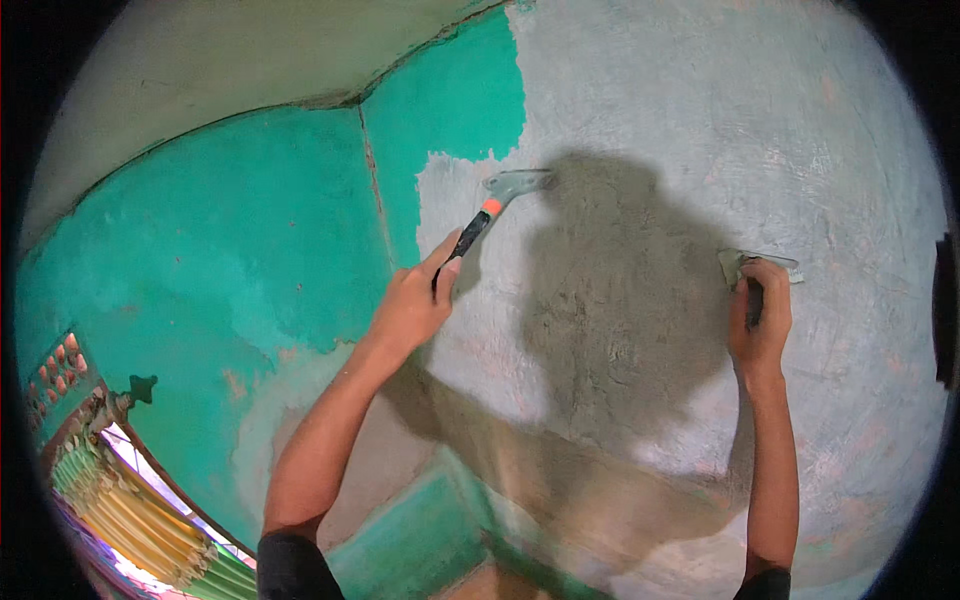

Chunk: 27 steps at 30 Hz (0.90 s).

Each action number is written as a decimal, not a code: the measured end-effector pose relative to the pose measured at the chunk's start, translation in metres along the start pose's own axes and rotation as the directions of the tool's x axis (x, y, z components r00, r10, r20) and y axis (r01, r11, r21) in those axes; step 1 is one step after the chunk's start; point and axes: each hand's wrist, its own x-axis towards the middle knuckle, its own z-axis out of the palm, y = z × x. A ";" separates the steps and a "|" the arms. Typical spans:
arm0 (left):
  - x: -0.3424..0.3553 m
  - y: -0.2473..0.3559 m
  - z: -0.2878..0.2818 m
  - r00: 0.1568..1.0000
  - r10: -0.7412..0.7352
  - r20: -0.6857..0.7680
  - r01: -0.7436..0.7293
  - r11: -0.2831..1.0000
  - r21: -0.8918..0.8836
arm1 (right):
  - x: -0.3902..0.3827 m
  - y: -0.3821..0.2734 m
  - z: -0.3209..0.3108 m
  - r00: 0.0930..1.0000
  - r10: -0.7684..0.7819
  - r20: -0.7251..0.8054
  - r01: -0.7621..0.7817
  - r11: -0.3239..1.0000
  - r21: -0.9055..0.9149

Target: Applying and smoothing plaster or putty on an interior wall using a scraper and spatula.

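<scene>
My left hand (412, 305) is wrapped round the black handle of a scraper (516, 184) with an orange band below its pale, wide head. That head lies close to the wall, left of my head's shadow; whether the edge touches cannot be told. Farther right, my right hand (762, 325) grips a putty knife (733, 268), its wide pale blade raised at the wall and partly hidden behind my fingers. Both arms reach up from the lower edge. Before me stands the wall (850, 180), coated in rough grey-white plaster that ends in a ragged border against green paint.
Green paint (200, 220) covers the adjoining wall, with a cracked corner line between the two. A pale ceiling (230, 60) curves overhead. At lower left, a yellow and green curtain (140, 500) hangs by a window, below a perforated vent (58, 378). A green ledge (415, 530) juts out below.
</scene>
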 end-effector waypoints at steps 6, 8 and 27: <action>0.003 0.003 -0.002 1.000 -0.013 0.007 0.012 0.999 0.038 | 0.001 -0.003 0.000 1.000 0.008 0.004 -0.008 1.000 0.007; 0.007 0.004 -0.001 1.000 0.023 0.008 -0.023 0.998 0.057 | 0.001 -0.003 0.001 1.000 0.009 0.010 -0.009 1.000 -0.010; 0.006 0.011 0.004 0.994 0.084 -0.066 -0.083 0.996 0.014 | -0.001 -0.005 -0.001 0.998 0.063 0.022 -0.063 0.998 -0.016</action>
